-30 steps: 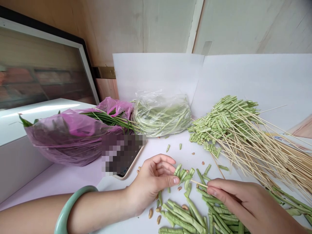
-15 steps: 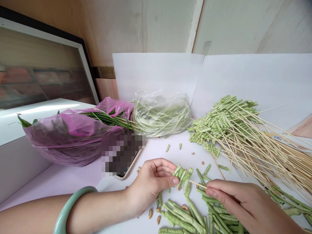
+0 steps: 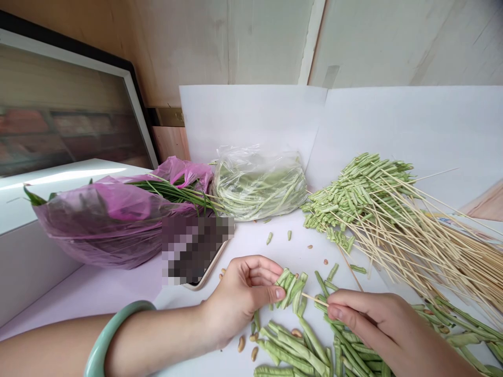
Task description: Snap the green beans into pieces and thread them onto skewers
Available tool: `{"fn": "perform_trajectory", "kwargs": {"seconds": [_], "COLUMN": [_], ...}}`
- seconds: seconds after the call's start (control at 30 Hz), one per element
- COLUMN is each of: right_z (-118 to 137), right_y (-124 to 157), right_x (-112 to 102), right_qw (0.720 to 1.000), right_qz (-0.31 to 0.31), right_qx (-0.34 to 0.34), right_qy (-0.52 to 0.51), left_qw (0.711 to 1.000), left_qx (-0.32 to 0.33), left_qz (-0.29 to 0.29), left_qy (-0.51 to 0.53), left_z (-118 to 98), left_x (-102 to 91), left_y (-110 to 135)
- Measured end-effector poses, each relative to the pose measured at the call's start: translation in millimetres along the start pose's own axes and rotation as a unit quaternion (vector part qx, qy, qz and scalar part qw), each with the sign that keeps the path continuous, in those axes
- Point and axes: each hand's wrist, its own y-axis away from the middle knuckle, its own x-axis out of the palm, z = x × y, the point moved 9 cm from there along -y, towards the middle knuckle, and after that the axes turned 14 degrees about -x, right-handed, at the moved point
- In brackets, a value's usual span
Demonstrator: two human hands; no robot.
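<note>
Skewering under way: left hand (image 3: 239, 298) pinches bunched bean pieces (image 3: 288, 287), right hand (image 3: 377, 324) clamps skewer (image 3: 314, 299), tip needing square aim

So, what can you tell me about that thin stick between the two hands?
The stick is a thin, pale, straight skewer, bamboo by its look. Only a short stretch shows. The right hand pinches one end, and the other end runs left and slightly up into a bunch of short green bean pieces pinched by the left hand. Its tip is hidden among them. It is held over the white table.
</note>
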Motion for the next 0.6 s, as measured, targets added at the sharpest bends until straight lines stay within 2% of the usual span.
{"fn": "perform_trajectory", "kwargs": {"seconds": [0.1, 0.23, 0.6], "right_z": [4.5, 7.8, 19.6], "right_y": [1.7, 4.6, 2.5], "right_x": [8.4, 12.9, 11.0], "right_qw": [0.999, 0.999, 0.998], "right_qz": [0.036, 0.045, 0.03], "right_qx": [-0.004, -0.004, -0.044], "right_qy": [-0.013, 0.012, 0.031], "left_qw": [1.0, 1.0, 0.999], "left_qx": [-0.001, 0.0, -0.016], "left_qz": [-0.003, -0.009, -0.007], "left_qy": [-0.014, -0.029, -0.041], "left_z": [0.5, 0.8, 3.5], "left_x": [-0.9, -0.8, -1.1], "left_y": [-0.2, 0.9, 0.1]}}
